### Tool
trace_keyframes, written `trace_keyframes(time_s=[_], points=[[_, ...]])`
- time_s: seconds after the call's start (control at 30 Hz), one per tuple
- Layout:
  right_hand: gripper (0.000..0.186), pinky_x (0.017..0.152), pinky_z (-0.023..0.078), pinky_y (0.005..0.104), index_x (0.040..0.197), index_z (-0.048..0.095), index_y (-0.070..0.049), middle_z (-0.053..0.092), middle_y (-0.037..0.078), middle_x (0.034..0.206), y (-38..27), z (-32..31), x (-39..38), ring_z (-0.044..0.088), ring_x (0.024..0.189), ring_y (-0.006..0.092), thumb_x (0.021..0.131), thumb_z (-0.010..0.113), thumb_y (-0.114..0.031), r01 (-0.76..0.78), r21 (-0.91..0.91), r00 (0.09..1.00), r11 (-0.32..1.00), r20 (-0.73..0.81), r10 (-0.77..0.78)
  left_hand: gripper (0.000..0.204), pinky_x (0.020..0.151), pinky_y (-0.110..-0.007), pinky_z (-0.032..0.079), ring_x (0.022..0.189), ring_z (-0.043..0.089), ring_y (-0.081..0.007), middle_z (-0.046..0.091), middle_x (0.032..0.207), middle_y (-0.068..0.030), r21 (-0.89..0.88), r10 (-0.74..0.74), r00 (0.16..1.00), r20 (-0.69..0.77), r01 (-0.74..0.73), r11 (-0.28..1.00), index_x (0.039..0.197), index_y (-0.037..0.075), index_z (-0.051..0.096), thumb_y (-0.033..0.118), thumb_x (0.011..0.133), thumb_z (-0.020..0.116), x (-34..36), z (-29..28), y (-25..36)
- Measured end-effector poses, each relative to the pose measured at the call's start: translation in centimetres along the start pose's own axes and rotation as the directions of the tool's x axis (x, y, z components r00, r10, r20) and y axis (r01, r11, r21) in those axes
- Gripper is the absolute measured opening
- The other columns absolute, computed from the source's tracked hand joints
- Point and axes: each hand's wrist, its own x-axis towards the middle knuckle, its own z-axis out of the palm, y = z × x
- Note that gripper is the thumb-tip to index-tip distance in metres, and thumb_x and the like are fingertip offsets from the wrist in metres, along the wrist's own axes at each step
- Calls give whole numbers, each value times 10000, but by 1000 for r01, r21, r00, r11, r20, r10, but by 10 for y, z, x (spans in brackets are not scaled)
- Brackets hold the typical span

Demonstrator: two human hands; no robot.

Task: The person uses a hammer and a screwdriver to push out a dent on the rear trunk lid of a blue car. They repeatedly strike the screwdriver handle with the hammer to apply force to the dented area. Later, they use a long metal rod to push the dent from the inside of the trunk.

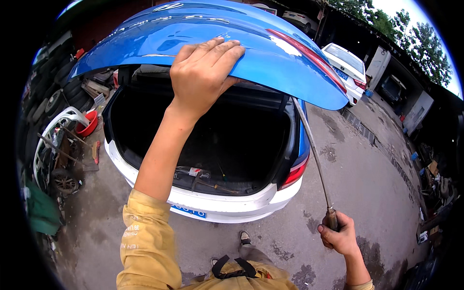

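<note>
The raised blue trunk lid of a car spans the top of the head view, its red light strip on the right. My left hand grips the lid's lower edge, fingers over the painted outside and thumb beneath. Lower right, my right hand is closed round the brown handle of a long thin metal rod. The rod slants up and left, its far end hidden behind the lid's right part. Below the lid lies the dark open trunk. A clear plastic bottle and a hammer-like tool lie near its sill.
The white rear bumper and a red tail light border the trunk. Stacked tyres, a red basin and scrap parts stand left. A white car is parked behind right, along a drain grate.
</note>
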Motion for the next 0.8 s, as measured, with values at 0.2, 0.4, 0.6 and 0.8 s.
trace_keyframes(time_s=[0.2, 0.4, 0.6, 0.8], points=[[173, 464, 376, 249, 797, 574, -17, 502, 35, 555, 9, 6, 7, 423, 484, 72, 804, 747, -25, 208, -564, 895, 799, -219, -388, 411, 862, -313, 477, 1069, 692, -200, 746, 1070, -6, 41, 6, 999, 52, -8, 999, 1056, 134, 726, 379, 728, 752, 7, -3, -2], [164, 498, 416, 295, 853, 613, 0, 546, 103, 601, 33, 28, 15, 488, 484, 190, 798, 763, -39, 272, -678, 752, 683, -293, -591, 399, 958, -342, 422, 1142, 648, -218, 723, 1154, -11, 33, -107, 990, 94, 104, 994, 1084, 140, 723, 361, 753, 750, -8, -16, 20], [213, 473, 406, 305, 820, 608, -11, 572, 100, 601, 79, 26, 20, 508, 464, 222, 769, 808, -65, 239, -701, 753, 672, -303, -584, 576, 1106, -447, 362, 1337, 460, -309, 467, 1435, -183, -498, -710, 699, -80, 589, 636, 1364, 20, 470, 414, 965, 605, -87, -40, 97], [245, 446, 375, 315, 778, 589, -39, 527, 59, 548, 112, 25, 36, 498, 427, 223, 753, 825, -102, 365, -720, 710, 590, -195, -677, 695, 1086, -429, 376, 1264, 483, -272, 473, 1391, -165, -858, -940, 79, 331, 440, -265, 1435, 6, 376, 553, 1013, 449, -40, 1, 166]])
